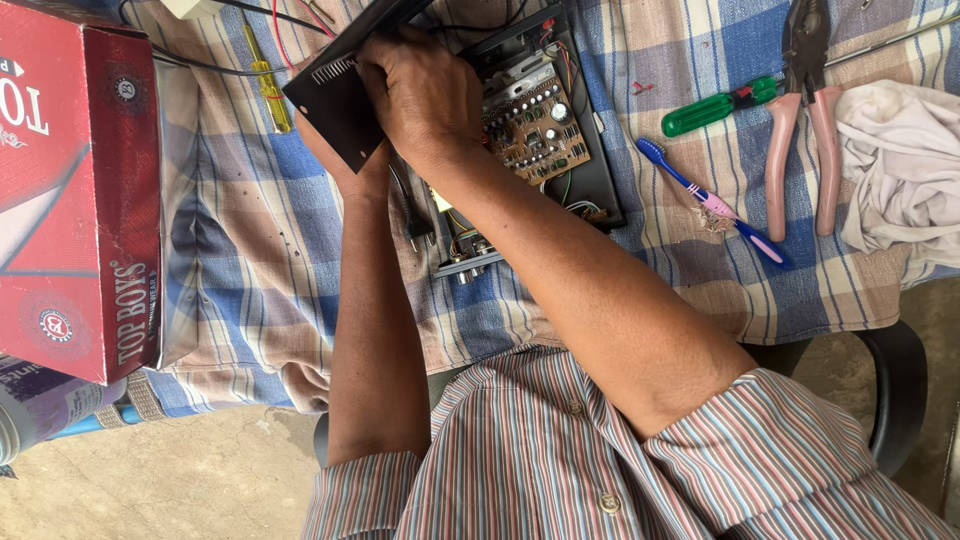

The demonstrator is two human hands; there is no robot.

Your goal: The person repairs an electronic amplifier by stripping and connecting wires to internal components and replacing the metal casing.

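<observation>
Both hands close their grip on the black metal cover: the right hand over its top, the left hand beneath. The cover is lifted off the open black chassis near the bench's far edge, circuit board bared. The fingers are mostly hidden; the cover's top is cut off.

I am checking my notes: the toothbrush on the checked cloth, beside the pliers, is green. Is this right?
Not quite. In the head view the toothbrush is blue and pink, not green. It does lie on the checked cloth beside the pliers.
</observation>
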